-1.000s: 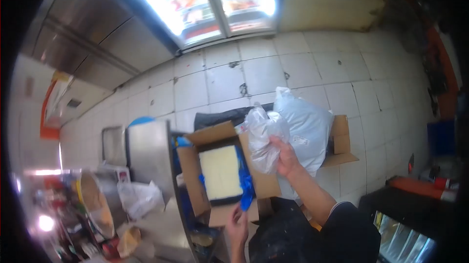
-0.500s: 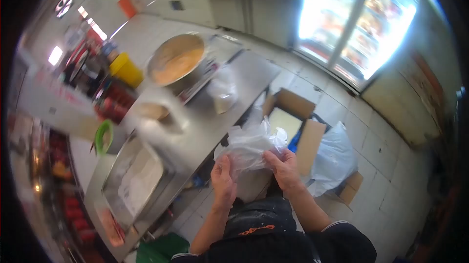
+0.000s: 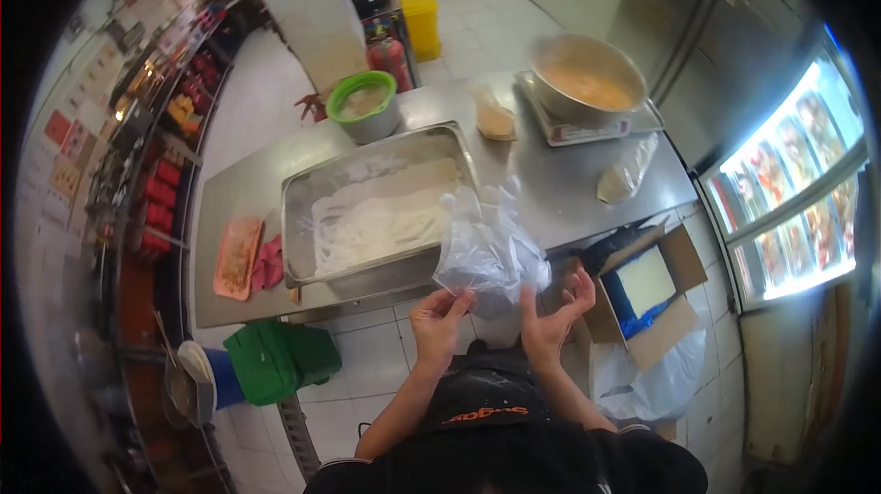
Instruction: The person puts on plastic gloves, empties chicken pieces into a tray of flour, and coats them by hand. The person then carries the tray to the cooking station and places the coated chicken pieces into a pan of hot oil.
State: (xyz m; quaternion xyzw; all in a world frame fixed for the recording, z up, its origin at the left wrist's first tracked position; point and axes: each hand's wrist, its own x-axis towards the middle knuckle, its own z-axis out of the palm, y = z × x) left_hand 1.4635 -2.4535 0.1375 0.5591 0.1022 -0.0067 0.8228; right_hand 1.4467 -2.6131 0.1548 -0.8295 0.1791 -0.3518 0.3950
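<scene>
A crumpled, translucent plastic bag (image 3: 491,251) hangs in front of the body, overlapping the near edge of a deep metal tray (image 3: 295,260) spread with white powder. My left hand (image 3: 442,315) pinches the bag's lower left edge between thumb and fingers. Beside the bag's lower right, my right hand (image 3: 555,310) has its fingers apart, with the thumb at the plastic; whether it grips any of it cannot be told. Right of that hand, an open cardboard box (image 3: 677,333) on the floor holds a pale block in blue plastic.
The steel table (image 3: 243,182) carries a green-rimmed tub (image 3: 365,122), a metal bowl of orange mixture (image 3: 587,81) on a scale, a small paper bag (image 3: 494,118), a tied plastic bag (image 3: 627,173) and a pink tray (image 3: 239,258). A green bin (image 3: 275,361) stands below; a lit fridge (image 3: 798,182) is right.
The view has swung left from the box and fridge to the table. The bag, first in my right hand alone, came between both hands; my right hand's fingers have since spread.
</scene>
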